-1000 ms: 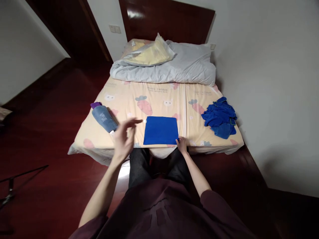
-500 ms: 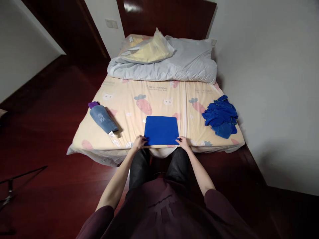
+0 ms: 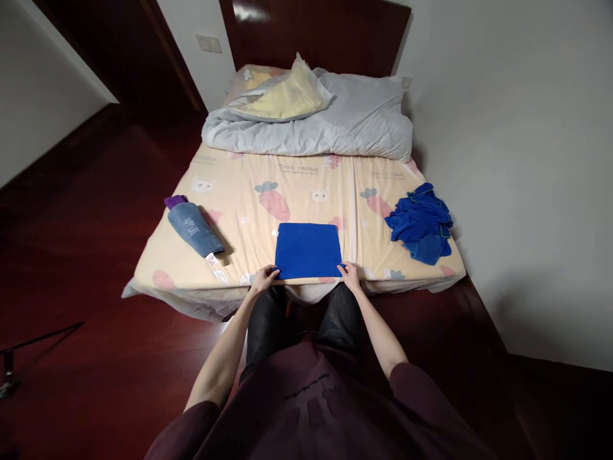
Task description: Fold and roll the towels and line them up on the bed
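A blue cloth lies flat near the front edge of the bed, with a small white tag at its left side. My left hand pinches the cloth's near left corner. At the near right corner, my right hand has its fingers closed on the same cloth. To the right is a crumpled heap of blue cloths. On the left lies a grey-blue rolled cloth with white lettering and a purple end.
The bed has a cream sheet printed with carrots and rabbits. A grey quilt is bunched by the dark headboard. A black stand is on the floor at left.
The whole view has shifted slightly, so things appear a little further left. Both hands stay at the near corners of the blue cloth, which looks much the same.
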A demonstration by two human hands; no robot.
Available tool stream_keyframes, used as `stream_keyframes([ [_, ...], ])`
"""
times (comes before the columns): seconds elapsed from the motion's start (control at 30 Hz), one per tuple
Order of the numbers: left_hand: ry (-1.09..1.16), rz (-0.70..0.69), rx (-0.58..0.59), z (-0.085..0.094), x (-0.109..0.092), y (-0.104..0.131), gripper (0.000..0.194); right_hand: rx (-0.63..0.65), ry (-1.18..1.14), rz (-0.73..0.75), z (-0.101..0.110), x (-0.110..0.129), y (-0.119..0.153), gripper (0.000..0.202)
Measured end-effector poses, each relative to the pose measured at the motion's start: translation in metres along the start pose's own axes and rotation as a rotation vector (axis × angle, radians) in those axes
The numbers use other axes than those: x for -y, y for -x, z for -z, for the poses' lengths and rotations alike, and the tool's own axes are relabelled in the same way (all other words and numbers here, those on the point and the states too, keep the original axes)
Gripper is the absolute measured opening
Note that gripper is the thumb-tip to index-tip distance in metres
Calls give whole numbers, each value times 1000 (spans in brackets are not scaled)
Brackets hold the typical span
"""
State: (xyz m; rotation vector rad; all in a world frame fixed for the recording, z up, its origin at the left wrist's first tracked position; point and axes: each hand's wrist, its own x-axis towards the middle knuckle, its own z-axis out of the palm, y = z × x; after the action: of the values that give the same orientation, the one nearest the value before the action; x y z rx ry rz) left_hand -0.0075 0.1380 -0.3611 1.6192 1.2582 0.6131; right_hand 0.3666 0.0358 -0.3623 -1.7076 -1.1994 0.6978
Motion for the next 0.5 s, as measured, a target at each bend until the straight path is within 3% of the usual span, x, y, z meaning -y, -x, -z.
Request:
stream_keyframes([
  [0.27, -304, 106, -164, -3, -13, 0, 31, -57, 341, -93, -7, 2, -5, 38],
  [0.5, -391, 137, -191, -10, -5, -5, 32, -74, 399, -104, -11, -5, -11, 29],
])
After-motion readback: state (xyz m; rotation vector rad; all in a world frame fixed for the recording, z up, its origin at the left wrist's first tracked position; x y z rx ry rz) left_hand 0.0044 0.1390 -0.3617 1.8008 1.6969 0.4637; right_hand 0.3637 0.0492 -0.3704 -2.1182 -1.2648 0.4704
